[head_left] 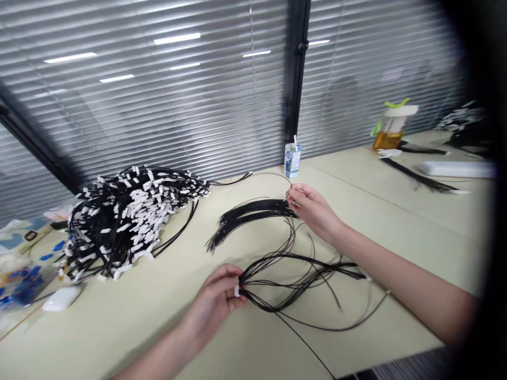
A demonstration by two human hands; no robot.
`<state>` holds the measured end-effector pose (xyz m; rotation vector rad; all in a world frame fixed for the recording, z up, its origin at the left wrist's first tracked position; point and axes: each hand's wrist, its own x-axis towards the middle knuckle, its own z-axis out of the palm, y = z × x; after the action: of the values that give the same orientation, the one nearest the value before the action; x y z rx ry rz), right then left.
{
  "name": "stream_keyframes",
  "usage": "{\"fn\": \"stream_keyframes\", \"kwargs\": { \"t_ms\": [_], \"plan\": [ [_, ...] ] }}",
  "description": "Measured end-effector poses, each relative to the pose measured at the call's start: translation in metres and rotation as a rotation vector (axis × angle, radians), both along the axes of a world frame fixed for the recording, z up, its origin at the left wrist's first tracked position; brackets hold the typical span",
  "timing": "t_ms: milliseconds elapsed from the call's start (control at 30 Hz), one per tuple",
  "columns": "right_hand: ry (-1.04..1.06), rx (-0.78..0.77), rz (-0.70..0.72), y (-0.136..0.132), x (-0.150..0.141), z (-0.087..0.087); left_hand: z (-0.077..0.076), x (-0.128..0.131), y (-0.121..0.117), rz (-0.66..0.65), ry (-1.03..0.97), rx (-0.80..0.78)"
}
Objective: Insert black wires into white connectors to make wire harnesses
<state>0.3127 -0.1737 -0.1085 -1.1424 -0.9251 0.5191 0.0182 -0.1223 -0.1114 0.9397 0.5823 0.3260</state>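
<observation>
My left hand (222,293) is closed on a small white connector (236,290) at the end of a black wire harness (293,287). The harness's thin wires fan out to the right across the table, some crossing and curling. Farther back, my right hand (311,206) pinches a thin black wire (273,174) that arcs away to the left. Just below those fingertips lies a bundle of loose black wires (249,214), its right end partly hidden by the hand. I cannot tell whether the fingers touch that bundle.
A large heap of black cables with white connectors (138,221) covers the back left. Near it are a white computer mouse (62,298) and blue pieces in a clear bag (24,282). A drink carton (292,159), a jug of amber liquid (392,129) and more wires (420,174) stand or lie behind.
</observation>
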Motion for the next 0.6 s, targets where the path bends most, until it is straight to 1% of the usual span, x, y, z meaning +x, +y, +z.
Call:
{"fn": "stream_keyframes", "kwargs": {
  "t_ms": [133,267,333,433,533,600],
  "plan": [
    [0.106,0.037,0.034,0.0,0.0,0.001,0.0,0.001,0.0,0.002,-0.005,0.009],
    [0.206,0.038,0.124,-0.001,-0.009,0.006,0.001,0.001,-0.001,0.039,-0.019,0.042],
    [0.236,0.031,0.19,-0.005,-0.021,0.011,0.0,0.001,-0.002,0.075,-0.023,0.058],
    [0.24,0.005,0.305,-0.014,-0.046,0.018,-0.002,0.001,-0.003,0.11,-0.025,0.062],
    [0.184,-0.029,0.415,-0.024,-0.073,0.021,-0.003,0.001,-0.003,0.103,-0.025,0.048],
    [0.102,-0.05,0.472,-0.031,-0.088,0.022,-0.004,0.002,-0.003,0.092,-0.032,0.043]
  ]
}}
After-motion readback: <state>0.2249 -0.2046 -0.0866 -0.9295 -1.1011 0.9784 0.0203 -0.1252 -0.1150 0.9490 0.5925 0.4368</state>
